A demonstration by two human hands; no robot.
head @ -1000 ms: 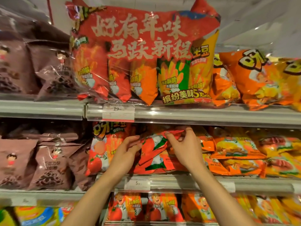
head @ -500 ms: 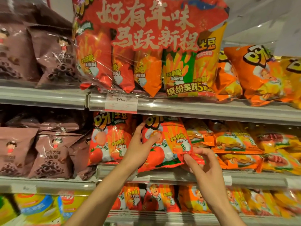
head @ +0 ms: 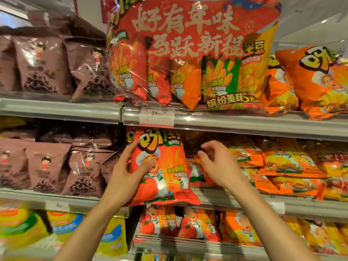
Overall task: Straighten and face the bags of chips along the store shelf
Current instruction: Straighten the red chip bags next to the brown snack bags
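Observation:
A red tomato-flavour chip bag (head: 167,166) stands upright and faces front on the middle shelf (head: 244,203). My left hand (head: 126,166) grips its left edge, thumb on the front and fingers along the side. A second red bag shows just behind its top left corner. My right hand (head: 216,162) hovers to the right of the bag with loosely curled fingers and holds nothing. It is over another red bag (head: 199,174) that lies tilted further back on the shelf.
Orange chip bags (head: 282,166) lie flat in piles to the right on the same shelf. Brown chocolate-ring bags (head: 81,166) stand to the left. A big red multipack (head: 188,53) fills the top shelf above a price tag (head: 156,117). More tomato bags (head: 178,225) line the shelf below.
The red bag has shifted left, in front of the other upright red bag. My right hand let go of its lower corner and rose to the right. My left hand stays on the bag.

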